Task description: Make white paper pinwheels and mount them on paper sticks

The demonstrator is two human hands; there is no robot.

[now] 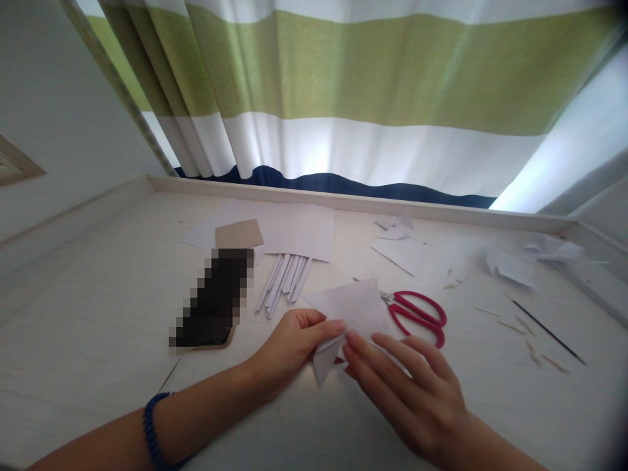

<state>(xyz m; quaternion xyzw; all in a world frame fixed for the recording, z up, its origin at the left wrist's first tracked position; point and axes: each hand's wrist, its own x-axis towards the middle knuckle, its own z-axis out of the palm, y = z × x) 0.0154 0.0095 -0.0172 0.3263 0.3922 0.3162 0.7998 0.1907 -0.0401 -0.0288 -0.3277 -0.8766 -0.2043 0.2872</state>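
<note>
A folded white paper piece (350,314) lies on the pale wooden table (98,314) in front of me. My left hand (292,347) pinches its lower left edge between thumb and fingers. My right hand (407,386) lies over the paper's lower right part, fingers stretched toward the fold and pressing on it. Red-handled scissors (417,317) lie just right of the paper, blades partly hidden under it. A blue band is on my left wrist (152,432).
Several rolled white paper sticks (284,281) lie behind my left hand, with white sheets (294,229) and a brown card (239,233) beyond. A blurred dark object (213,297) lies left. Paper scraps (510,265), thin wooden sticks (547,330) lie right. A striped curtain (343,98) hangs behind.
</note>
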